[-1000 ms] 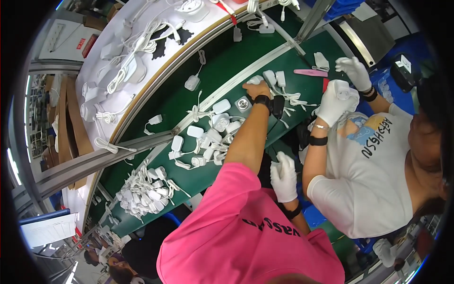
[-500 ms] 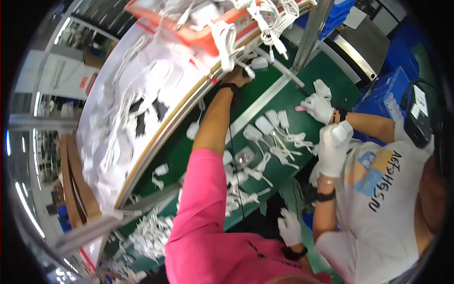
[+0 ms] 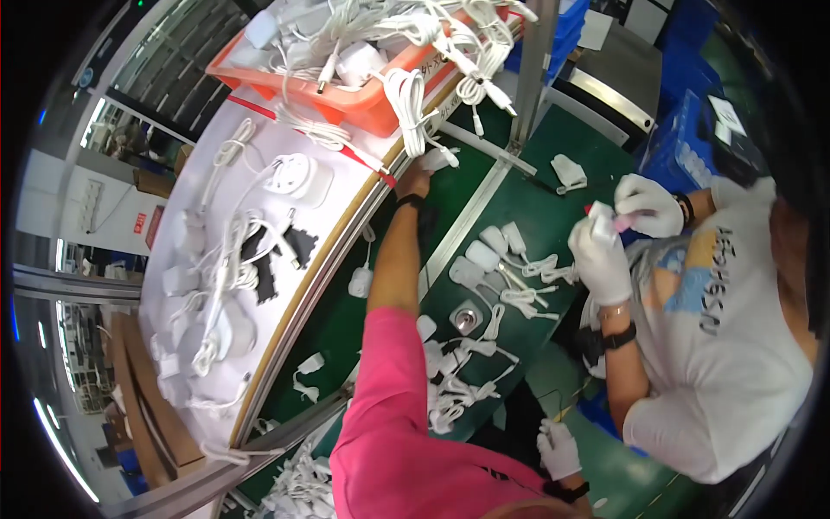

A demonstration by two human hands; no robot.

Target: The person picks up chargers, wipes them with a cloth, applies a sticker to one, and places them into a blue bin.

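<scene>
My left arm in a pink sleeve stretches forward under the edge of the raised white shelf (image 3: 346, 186). There my left hand (image 3: 415, 184), bare with a black wristband, closes on a white power adapter (image 3: 440, 159); the shelf edge partly hides the fingers. Low on the right hangs my right hand (image 3: 558, 450) in a white glove, open and holding nothing, beside the green bench (image 3: 471, 415). White adapters with bundled cables (image 3: 484, 255) lie on the bench, around a small square piece with a round metal middle (image 3: 466, 318).
An orange bin (image 3: 363, 108) heaped with cabled adapters overhangs the shelf edge. A metal rail (image 3: 462, 225) crosses the bench. On the right, a co-worker's gloved hands (image 3: 605, 259) hold a white adapter and something pink. A blue crate (image 3: 670, 143) stands behind them. More cables (image 3: 298, 484) pile at lower left.
My left hand has taken hold of the white adapter and drawn it slightly back. The co-worker's hands have come together, away from an adapter on the bench. The view has shifted a little.
</scene>
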